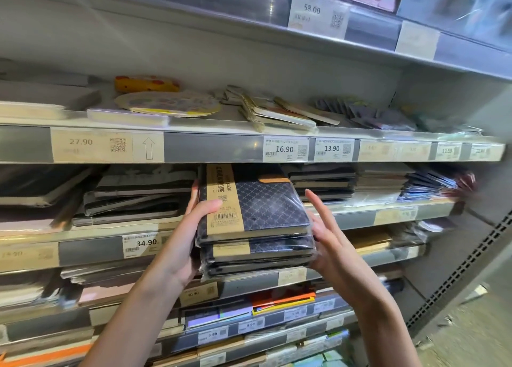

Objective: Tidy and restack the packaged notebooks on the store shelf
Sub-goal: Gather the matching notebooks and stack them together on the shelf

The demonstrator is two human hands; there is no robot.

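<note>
On the far left we see dark notebooks point(133, 197) lying flat in messy piles on the shelf point(91, 228), the second one from the top of the rack. A white price tag point(141, 244) on the front rail of that shelf reads 34.90.

Next comes our left hand point(188, 233). It holds the left side of a stack of notebooks point(255, 222) wrapped in clear plastic. The thumb lies on top, on the brown paper band, and the other fingers curl around the side and under it.

The stack is in the middle, out in front of the shelf edge, with its back end under the shelf above. The top notebook is dark blue with a small crisscross pattern. We count about three or four in the stack.

Then comes our right hand point(329, 239). Its palm touches the right side of the stack low down. The fingers are straight and spread apart, pointing up.

More flat piles point(324, 181) sit to the right on the same shelf.
</note>
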